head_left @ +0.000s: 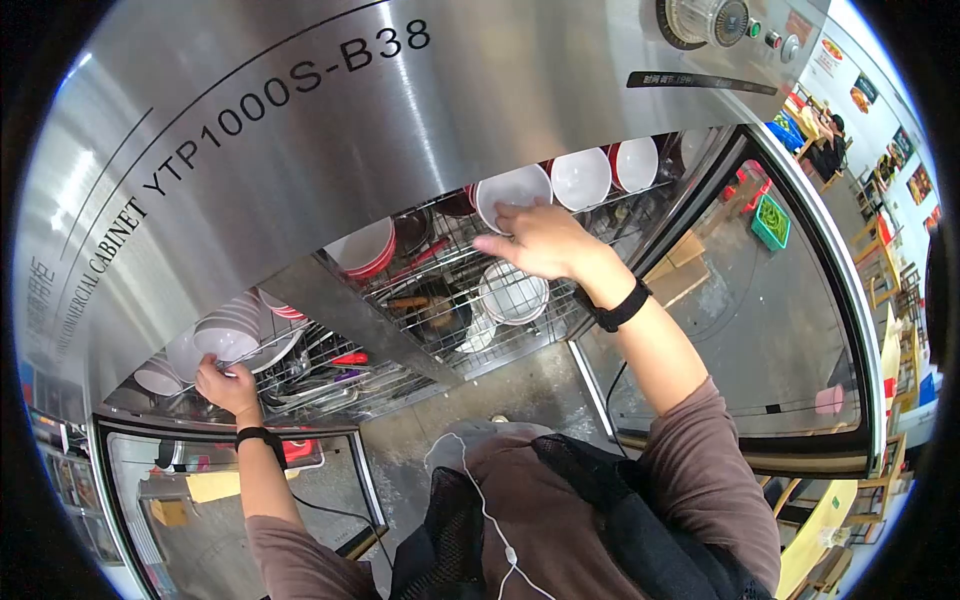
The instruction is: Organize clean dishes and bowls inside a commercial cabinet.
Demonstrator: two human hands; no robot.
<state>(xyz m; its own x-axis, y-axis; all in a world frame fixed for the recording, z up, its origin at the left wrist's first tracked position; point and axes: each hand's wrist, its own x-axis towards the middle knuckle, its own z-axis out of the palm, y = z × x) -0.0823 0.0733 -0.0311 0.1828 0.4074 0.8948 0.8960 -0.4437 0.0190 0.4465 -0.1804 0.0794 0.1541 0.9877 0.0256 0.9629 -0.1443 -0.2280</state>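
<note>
A steel cabinet (pixel 330 160) stands with its glass doors swung out and bowls on its wire racks. My right hand (pixel 535 240) reaches to a white bowl (pixel 515 190) on the right rack, fingers spread and touching its inside. Beside that bowl are another white bowl (pixel 581 180) and a red-rimmed one (pixel 634 165). At the left, my left hand (pixel 228 386) has its thumb and fingers on the lower edge of a striped bowl (pixel 228 330). A second striped bowl (pixel 158 375) lies farther left. Both wrists wear black bands.
The right glass door (pixel 780 330) and left glass door (pixel 240 510) flank my body. White plates (pixel 513 292) and utensils lie on the lower racks. A green basket (pixel 770 222) is behind the right door. A seated person (pixel 828 150) is far off at the upper right.
</note>
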